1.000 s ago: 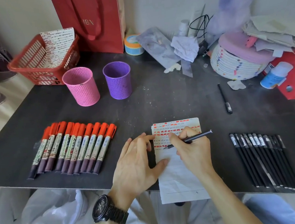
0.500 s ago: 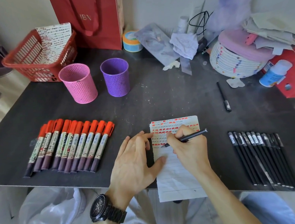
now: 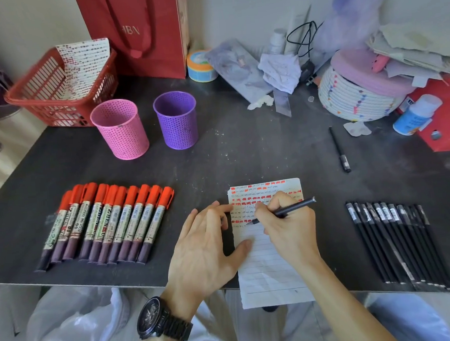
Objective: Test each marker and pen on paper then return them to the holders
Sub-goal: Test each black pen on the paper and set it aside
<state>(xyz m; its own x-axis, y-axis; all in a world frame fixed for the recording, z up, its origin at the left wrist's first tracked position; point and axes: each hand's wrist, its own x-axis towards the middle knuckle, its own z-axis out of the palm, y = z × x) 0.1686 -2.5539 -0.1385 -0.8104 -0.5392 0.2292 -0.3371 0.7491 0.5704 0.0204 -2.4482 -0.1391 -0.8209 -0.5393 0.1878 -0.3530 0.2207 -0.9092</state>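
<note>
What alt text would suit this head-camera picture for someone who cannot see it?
A right hand writes with a black pen on lined paper that the left hand steadies, between rows of red-capped markers and black pens.

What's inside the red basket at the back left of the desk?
A sheet of paper covered in rows of small marks leans inside the red basket. Its floor is mostly hidden by the near wall and the paper.

Black wristwatch [image 3: 160, 320], bare forearms
</note>
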